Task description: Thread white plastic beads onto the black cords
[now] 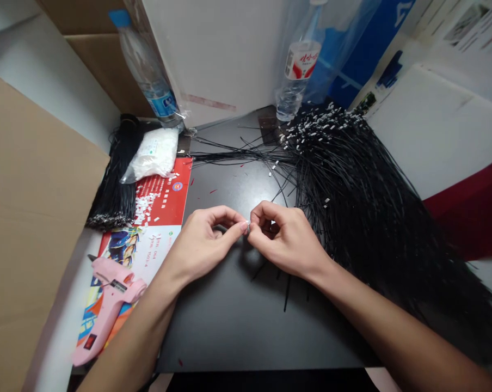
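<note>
Over a black mat (238, 326), my left hand (205, 245) and my right hand (284, 239) meet fingertip to fingertip. Both are pinched on a tiny white piece (248, 224) between them. A thin black cord (287, 291) hangs down from under my right hand. To the right lies a large heap of black cords with white tips (360, 201). Another bundle of black cords (115, 185) lies at the left. Beside it is a clear bag of small white pieces (154, 153), with loose ones spilled on a red printed sheet (164, 201).
A pink glue gun (107, 307) lies at the lower left on the printed sheet. Two clear water bottles (148, 71) (301, 65) stand at the back against a white board. A cardboard panel (29, 234) walls off the left side.
</note>
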`<action>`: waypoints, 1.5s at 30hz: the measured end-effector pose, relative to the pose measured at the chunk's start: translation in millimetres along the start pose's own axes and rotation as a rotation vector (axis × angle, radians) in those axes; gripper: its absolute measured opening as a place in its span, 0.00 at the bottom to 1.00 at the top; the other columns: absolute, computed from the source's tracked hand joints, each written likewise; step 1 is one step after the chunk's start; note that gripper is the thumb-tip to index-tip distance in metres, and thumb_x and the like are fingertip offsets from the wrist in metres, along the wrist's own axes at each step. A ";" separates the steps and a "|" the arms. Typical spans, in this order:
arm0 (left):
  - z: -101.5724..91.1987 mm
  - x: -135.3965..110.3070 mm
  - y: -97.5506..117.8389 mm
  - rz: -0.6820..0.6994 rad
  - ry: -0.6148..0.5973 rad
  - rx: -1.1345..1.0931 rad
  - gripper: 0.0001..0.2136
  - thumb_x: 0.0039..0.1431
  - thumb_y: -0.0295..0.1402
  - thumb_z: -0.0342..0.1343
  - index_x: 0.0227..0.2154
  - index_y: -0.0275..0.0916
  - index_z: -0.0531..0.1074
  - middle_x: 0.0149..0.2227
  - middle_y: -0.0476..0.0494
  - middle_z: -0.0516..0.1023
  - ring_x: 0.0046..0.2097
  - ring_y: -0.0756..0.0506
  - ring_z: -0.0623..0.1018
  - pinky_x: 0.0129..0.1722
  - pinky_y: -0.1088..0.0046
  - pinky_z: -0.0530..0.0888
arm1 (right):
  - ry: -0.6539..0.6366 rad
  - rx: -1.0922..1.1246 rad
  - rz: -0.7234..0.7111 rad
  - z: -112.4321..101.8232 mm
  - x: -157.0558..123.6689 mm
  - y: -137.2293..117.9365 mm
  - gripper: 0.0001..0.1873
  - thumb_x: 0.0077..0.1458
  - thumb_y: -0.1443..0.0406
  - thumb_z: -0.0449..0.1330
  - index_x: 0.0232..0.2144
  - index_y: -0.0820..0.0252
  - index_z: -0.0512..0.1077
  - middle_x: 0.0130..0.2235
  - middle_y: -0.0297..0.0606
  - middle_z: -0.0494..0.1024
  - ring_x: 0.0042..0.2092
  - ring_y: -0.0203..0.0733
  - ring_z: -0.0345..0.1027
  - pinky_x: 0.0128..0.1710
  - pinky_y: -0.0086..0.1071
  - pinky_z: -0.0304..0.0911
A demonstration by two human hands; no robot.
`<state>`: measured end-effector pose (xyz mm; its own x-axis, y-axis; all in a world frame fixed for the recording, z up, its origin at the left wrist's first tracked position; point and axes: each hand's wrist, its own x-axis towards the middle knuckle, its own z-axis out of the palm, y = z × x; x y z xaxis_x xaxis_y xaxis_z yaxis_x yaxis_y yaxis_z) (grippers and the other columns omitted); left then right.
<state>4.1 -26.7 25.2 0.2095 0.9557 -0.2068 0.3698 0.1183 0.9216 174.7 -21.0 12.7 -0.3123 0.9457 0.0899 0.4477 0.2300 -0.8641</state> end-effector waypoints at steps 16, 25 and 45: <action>2.3 -0.8 -0.4 -0.012 -0.018 -0.100 0.10 0.57 0.39 0.60 0.31 0.36 0.75 0.33 0.44 0.80 0.35 0.47 0.77 0.32 0.75 0.72 | -0.007 0.057 -0.067 0.4 -0.1 2.2 0.05 0.52 0.66 0.57 0.25 0.61 0.67 0.22 0.28 0.68 0.22 0.27 0.56 0.22 0.23 0.53; 1.4 0.0 2.2 -0.050 -0.069 -0.201 0.11 0.56 0.40 0.61 0.27 0.36 0.74 0.27 0.48 0.76 0.27 0.52 0.72 0.21 0.79 0.63 | -0.028 0.073 -0.140 -4.4 1.5 1.3 0.05 0.53 0.68 0.57 0.26 0.62 0.68 0.22 0.28 0.70 0.21 0.26 0.56 0.20 0.21 0.52; -0.4 3.9 -3.6 -0.076 -0.056 -0.243 0.11 0.56 0.39 0.61 0.28 0.36 0.74 0.27 0.48 0.76 0.25 0.53 0.69 0.20 0.80 0.61 | -0.078 0.180 0.020 -1.7 2.3 5.1 0.05 0.56 0.67 0.58 0.29 0.63 0.71 0.30 0.35 0.79 0.29 0.33 0.71 0.25 0.23 0.62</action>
<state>3.2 -23.3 21.3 0.2413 0.9262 -0.2897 0.1589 0.2568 0.9533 177.7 -17.3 9.3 -0.3718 0.9275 0.0396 0.2999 0.1604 -0.9404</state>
